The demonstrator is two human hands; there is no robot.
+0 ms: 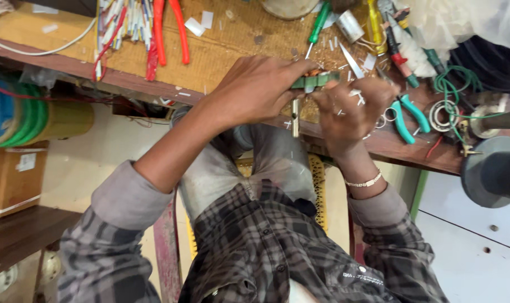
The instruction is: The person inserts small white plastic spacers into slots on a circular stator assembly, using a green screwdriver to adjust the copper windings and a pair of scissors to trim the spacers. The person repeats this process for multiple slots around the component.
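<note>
My left hand (255,90) grips a small green flat part (315,81) with copper windings at the workbench's front edge. My right hand (350,109) pinches the same part from the right side, with white slivers stuck on its fingers. A thin metal strip (295,116) hangs down from under the part between both hands. A thin bracelet (364,182) sits on my right wrist.
The wooden workbench (221,53) carries red-handled pliers (170,28), teal-handled pliers (407,115), a green screwdriver (318,25), wire bundles (123,22), a green wire coil (451,87) and white scraps. Cardboard boxes (10,177) and green rolls (24,115) stand at left. A grey round object (490,171) is at right.
</note>
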